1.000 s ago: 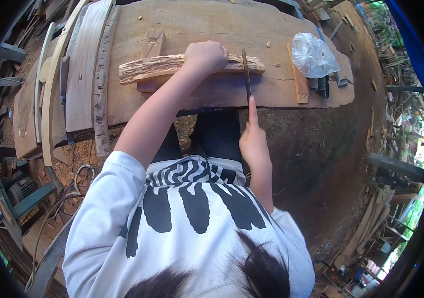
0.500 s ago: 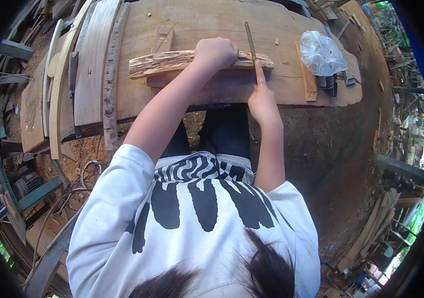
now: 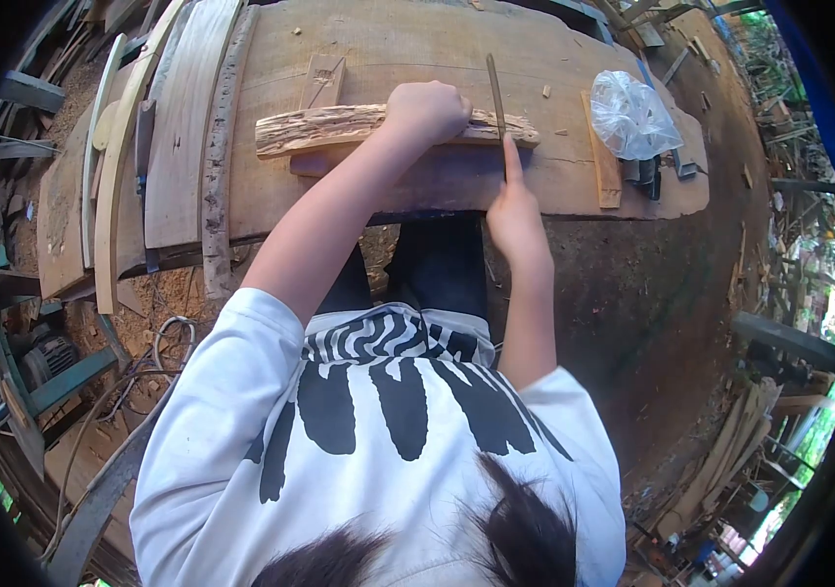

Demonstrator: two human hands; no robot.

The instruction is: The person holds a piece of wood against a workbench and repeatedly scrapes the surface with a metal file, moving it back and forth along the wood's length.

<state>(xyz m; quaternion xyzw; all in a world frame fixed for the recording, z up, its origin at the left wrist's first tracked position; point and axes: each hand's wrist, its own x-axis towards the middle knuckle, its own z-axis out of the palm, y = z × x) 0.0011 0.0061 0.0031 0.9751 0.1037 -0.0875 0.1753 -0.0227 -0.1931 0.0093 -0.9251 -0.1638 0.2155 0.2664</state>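
A long, rough-grained piece of wood (image 3: 305,129) lies crosswise near the front edge of the workbench. My left hand (image 3: 427,112) is closed over its middle, pressing it down. My right hand (image 3: 516,217) grips a narrow metal file (image 3: 496,93), the index finger stretched along it. The file crosses the right part of the wood and points away from me; its handle is hidden in my fist. Under the wood is a darker block (image 3: 312,162), and a small notched board (image 3: 323,80) lies behind it.
Several long boards (image 3: 182,147) and a bark-edged strip (image 3: 217,176) rest on the left of the workbench (image 3: 407,49). At right are a clear plastic bag (image 3: 635,115), a short wooden slat (image 3: 603,161) and a dark object (image 3: 644,176). A motor (image 3: 48,360) stands at lower left.
My right hand and the file have shifted slightly toward me along the wood's right part. My left hand keeps its hold, and the whole view has moved a little.
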